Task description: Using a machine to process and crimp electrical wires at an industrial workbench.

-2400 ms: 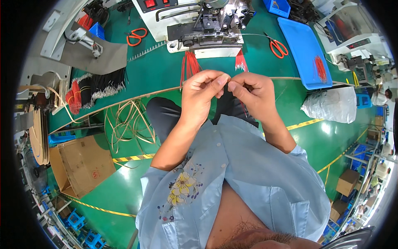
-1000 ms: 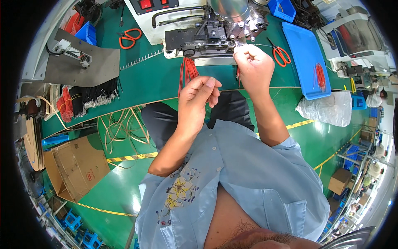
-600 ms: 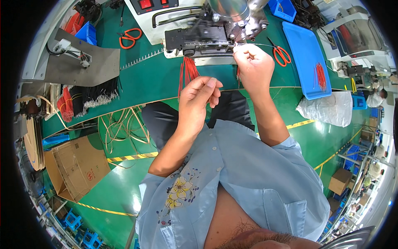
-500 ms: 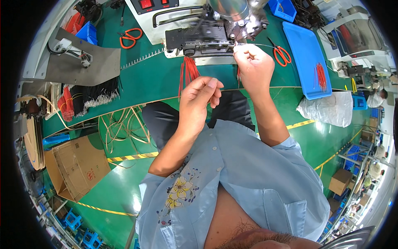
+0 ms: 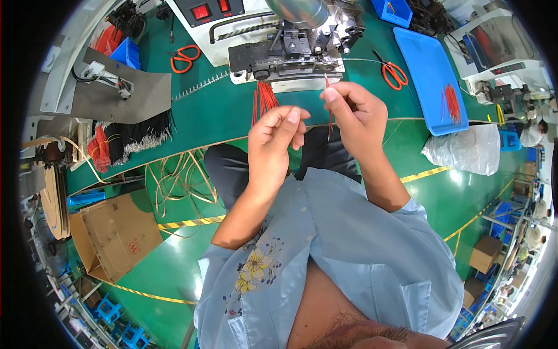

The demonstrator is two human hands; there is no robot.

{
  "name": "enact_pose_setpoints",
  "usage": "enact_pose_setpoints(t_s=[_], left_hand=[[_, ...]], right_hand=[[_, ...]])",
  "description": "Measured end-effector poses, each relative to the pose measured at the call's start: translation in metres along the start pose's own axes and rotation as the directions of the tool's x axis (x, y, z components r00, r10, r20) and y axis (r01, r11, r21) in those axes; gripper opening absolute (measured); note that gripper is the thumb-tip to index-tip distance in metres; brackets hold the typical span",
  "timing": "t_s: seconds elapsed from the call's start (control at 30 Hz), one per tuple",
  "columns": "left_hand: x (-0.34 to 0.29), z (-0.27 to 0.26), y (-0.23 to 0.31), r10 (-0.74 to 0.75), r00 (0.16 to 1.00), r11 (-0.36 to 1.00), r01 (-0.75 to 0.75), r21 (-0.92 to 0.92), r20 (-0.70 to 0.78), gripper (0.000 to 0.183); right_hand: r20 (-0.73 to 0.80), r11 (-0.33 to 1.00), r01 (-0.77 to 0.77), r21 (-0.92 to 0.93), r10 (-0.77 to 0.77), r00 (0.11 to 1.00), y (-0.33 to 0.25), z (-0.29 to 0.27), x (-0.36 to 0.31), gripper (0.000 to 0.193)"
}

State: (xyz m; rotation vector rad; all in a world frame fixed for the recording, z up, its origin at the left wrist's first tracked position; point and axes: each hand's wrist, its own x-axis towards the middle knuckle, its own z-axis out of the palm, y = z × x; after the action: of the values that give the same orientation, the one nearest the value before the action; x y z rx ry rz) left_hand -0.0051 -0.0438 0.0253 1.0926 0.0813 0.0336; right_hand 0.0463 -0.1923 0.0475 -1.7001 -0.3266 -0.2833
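Note:
My right hand (image 5: 360,116) pinches a thin red wire (image 5: 330,116) between thumb and forefinger. One end of the wire points up toward the crimping machine (image 5: 290,55), and the other hangs below the fingers. To the left, my left hand (image 5: 273,139) is closed, thumb against curled fingers; whatever it may hold is hidden. Just beyond that hand, a bunch of red wires (image 5: 264,99) lies at the table edge, below the machine's front. A metal terminal strip (image 5: 200,85) runs into the machine from the left.
Orange-handled scissors (image 5: 395,75) lie right of the machine, and another orange-handled pair (image 5: 185,58) lies left. A blue tray (image 5: 427,75) at the right bears red wires (image 5: 451,104). Bundled black wires (image 5: 136,136) lie at the left table edge. A cardboard box (image 5: 119,235) stands on the floor.
My right hand has drawn back from the machine toward me, and the red wire in it now shows clearly. My left hand has hardly moved.

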Motion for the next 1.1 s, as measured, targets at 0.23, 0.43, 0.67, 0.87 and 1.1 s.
enact_pose_setpoints(t_s=[0.23,0.43,0.67,0.87,1.1], left_hand=[[0.009,0.018,0.020,0.036,0.999,0.999,-0.036,0.009,0.019,0.026],[0.016,0.026,0.016,0.041,0.998,0.994,-0.045,0.096,0.047,0.018],[0.023,0.022,-0.007,0.074,0.995,0.964,-0.090,0.251,0.073,0.015],[0.013,-0.004,-0.007,0.196,0.972,0.664,-0.230,0.712,0.131,0.015],[0.003,-0.038,0.012,0.378,0.925,0.065,0.018,0.998,-0.041,0.020]], right_hand=[[0.117,0.999,-0.021,0.043,0.015,0.993,-0.020,-0.006,-0.015,0.012],[0.235,0.992,-0.119,0.041,0.106,0.966,-0.012,-0.020,-0.018,0.009],[0.365,0.989,-0.066,-0.131,0.110,0.924,0.005,-0.053,-0.017,0.009],[0.138,0.757,0.065,-0.650,0.033,0.990,0.020,-0.164,0.009,0.010],[-0.260,0.176,-0.280,-0.944,0.126,0.957,0.093,-0.316,0.031,0.026]])
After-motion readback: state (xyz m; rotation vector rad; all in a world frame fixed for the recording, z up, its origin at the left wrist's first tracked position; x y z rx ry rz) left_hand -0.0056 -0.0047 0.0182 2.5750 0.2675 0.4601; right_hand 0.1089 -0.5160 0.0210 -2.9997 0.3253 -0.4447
